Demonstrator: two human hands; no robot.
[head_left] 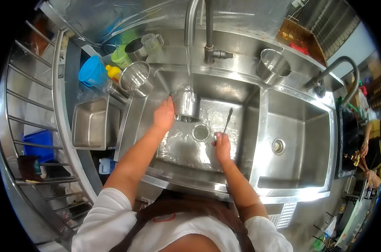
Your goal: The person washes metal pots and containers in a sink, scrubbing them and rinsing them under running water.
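Note:
Water runs from the tap (pixel 190 25) onto a metal pot (pixel 187 105), which is tilted in the left sink basin (pixel 173 151). My left hand (pixel 164 112) grips the pot at its left side. Over the right part of the same basin, my right hand (pixel 222 145) is closed around a thin dark-tipped utensil (pixel 228 120) that points up and away. Between the hands, the round drain (pixel 201 132) shows in the wet basin floor.
Metal pots (pixel 136 79) (pixel 273 67) stand on both sides behind the basins. A blue bucket (pixel 92 71), a yellow bottle (pixel 113 72) and a rectangular steel container (pixel 90 124) are at left. The second basin (pixel 299 138) and a co-worker's hands (pixel 369 178) are at right.

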